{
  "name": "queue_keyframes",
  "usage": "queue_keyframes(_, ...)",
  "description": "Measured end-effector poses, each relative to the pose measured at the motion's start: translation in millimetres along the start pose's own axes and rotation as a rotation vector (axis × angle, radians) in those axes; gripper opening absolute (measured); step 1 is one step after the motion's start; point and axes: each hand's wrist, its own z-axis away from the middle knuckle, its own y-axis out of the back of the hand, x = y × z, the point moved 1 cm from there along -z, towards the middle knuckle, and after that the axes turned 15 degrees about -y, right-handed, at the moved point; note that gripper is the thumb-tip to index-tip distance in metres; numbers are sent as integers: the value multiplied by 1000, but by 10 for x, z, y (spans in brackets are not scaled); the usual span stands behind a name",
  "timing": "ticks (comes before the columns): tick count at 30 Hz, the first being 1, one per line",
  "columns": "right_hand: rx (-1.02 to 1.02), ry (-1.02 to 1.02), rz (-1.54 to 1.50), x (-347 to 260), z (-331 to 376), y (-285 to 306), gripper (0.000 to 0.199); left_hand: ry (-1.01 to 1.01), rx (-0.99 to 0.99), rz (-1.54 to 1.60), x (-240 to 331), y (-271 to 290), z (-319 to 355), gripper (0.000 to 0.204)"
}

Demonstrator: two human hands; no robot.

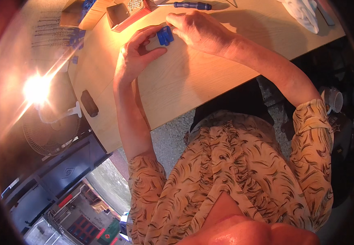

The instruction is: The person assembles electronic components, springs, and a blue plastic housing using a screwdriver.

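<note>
A small blue plastic part [165, 36] is held just above the wooden table, between my two hands. The curled fingers of my left hand [134, 55] reach its left side, while the left thumb stands apart below it. My right hand [197, 32] is closed in a pinch at the part's upper right edge. Whatever lies between those right fingertips is hidden. Beyond my hands lies a screwdriver [191, 5] with a dark blue handle, beside a red-sided box [132, 21] that contains small shiny metal pieces.
A cardboard box [97, 16] and several blue parts [77, 38] are at the far left, near rows of thin dark pieces [54, 30]. A dark oblong object [89, 103] lies by the left edge. White plastic [303, 14] sits far right. A fan [50, 130] stands beyond the table.
</note>
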Motion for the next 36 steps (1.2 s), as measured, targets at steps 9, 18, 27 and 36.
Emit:
queue_keyframes(9,-7,-105,-226,15,-36,53,6,-32,42,-141,20,-52,-52,42)
queue_keyframes(18,-12,-143,-204,49,-69,48,7,-23,112,-2,-73,-99,-72,38)
queue_keyframes(27,-182,-354,-471,108,-103,38,10,25,152,130,-77,-119,-90,39)
queue_keyframes(36,-336,-491,-630,19,-129,235,11,247,245,549,141,-126,-98,35)
